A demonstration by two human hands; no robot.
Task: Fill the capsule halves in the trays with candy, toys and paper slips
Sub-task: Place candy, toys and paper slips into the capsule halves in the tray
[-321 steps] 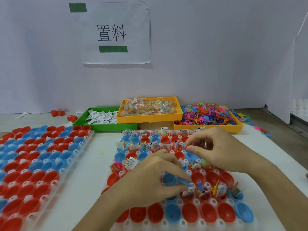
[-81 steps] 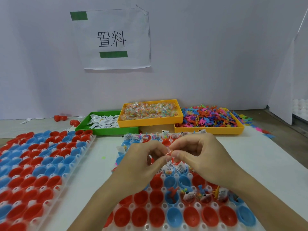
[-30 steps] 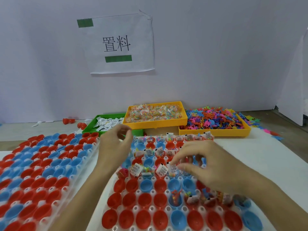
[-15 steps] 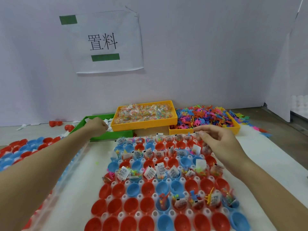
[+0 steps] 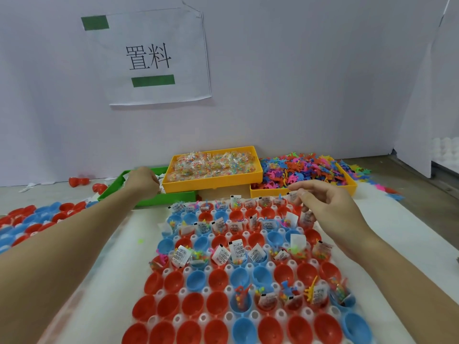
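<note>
A white capsule tray (image 5: 203,317) of red and blue halves lies in front of me. Its far rows and part of one near row hold candy, toys and paper slips. The rows between and the nearest rows hold nothing. My left hand (image 5: 141,182) reaches into the green tray (image 5: 173,196), fingers curled down into the paper slips (image 5: 160,177). My right hand (image 5: 325,207) hovers over the capsule tray's far right corner, fingers loosely bent, nothing seen in it. Behind stand the yellow candy tray (image 5: 213,182) and the yellow toy tray (image 5: 273,193).
A second tray of red and blue capsule halves (image 5: 37,224) lies at the left. Loose red capsules (image 5: 78,181) sit by the wall behind it. Toys (image 5: 357,172) spill past the toy tray at the right. A paper sign (image 5: 154,58) hangs on the back wall.
My left hand left the capsule tray and reached back left into the green tray. My right hand moved from the tray's middle to its far right corner.
</note>
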